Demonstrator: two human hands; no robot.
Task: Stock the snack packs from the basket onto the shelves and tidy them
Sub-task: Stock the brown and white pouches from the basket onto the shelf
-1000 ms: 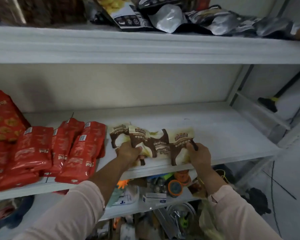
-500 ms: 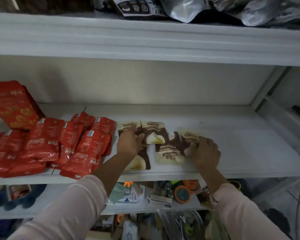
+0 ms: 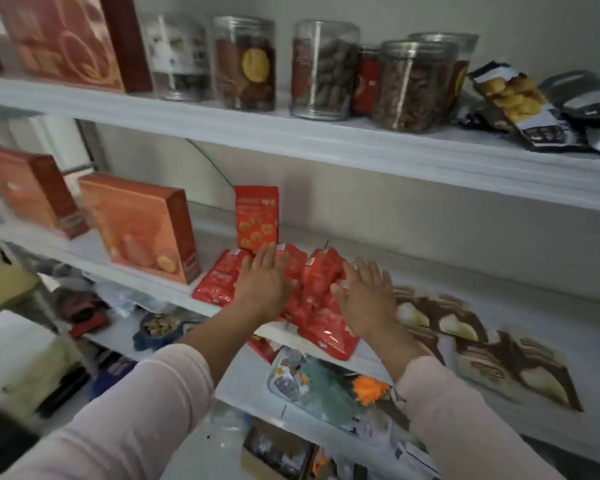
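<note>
A pile of red snack packs (image 3: 321, 292) lies on the middle white shelf (image 3: 568, 327). My left hand (image 3: 262, 284) lies flat on the left side of the pile, fingers straight. My right hand (image 3: 368, 299) rests flat on the pile's right side, fingers spread. Brown-and-cream snack packs (image 3: 471, 337) lie in a row on the same shelf, right of my right hand. One red pack (image 3: 257, 218) stands upright behind the pile. The basket is not in view.
Two orange boxes (image 3: 142, 226) stand on the middle shelf at the left. Clear jars (image 3: 324, 69) and dark snack bags (image 3: 520, 105) fill the top shelf. The lower shelf (image 3: 243, 386) holds mixed clutter.
Both hands left the brown-and-cream packs and moved left onto the red packs. The view swung left and up, so the top shelf's jars now show.
</note>
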